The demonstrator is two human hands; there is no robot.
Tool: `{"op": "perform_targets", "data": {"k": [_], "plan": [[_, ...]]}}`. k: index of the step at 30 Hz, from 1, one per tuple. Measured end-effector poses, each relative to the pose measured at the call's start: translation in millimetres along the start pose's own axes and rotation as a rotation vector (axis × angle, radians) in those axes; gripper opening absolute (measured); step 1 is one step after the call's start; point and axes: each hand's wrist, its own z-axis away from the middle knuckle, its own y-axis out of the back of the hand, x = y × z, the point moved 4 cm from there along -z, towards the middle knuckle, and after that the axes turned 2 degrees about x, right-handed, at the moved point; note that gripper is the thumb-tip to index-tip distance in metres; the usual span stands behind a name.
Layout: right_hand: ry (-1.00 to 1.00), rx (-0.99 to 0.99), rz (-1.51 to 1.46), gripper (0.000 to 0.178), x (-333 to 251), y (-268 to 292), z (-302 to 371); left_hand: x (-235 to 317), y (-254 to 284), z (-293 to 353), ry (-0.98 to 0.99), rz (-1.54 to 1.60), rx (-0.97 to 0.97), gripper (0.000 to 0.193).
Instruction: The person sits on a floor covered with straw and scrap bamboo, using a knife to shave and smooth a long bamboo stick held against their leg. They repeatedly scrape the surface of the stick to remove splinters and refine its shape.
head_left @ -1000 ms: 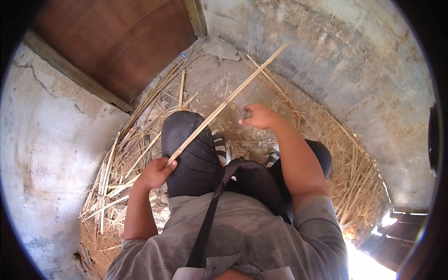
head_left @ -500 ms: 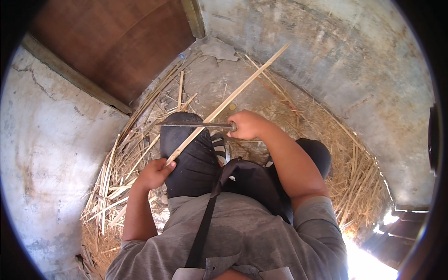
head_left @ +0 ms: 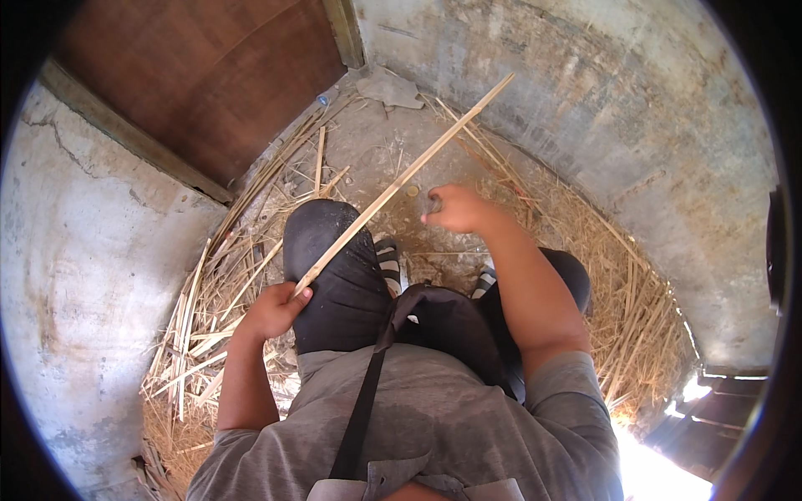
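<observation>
The left hand [head_left: 272, 312] pinches a strip [head_left: 401, 186] near its lower end — the right hand [head_left: 459, 209] curls tight round a handle [head_left: 433, 204].

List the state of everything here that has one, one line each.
Left hand: closed on the pale strip's lower end.
Pale strip: straight, slanted, lower end gripped.
Right hand: closed around a tool handle.
Tool handle: gripped, mostly hidden.
Loose strips: scattered on the floor.
Left wall: cracked, stained.
Grey shirt: darker patch in front.
</observation>
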Motion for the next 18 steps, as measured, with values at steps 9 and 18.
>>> {"op": "perform_targets", "data": {"k": [9,18], "plan": [[0.104,-0.189,0.025,0.054,-26.5,-7.2,-1.4,10.1,2.6,5.4,0.004,-0.024,0.013,0.055],[-0.095,0.122,-0.007,0.067,30.4,2.2,-4.0,7.4,0.6,3.3,0.008,-0.041,0.02,0.055]]}}
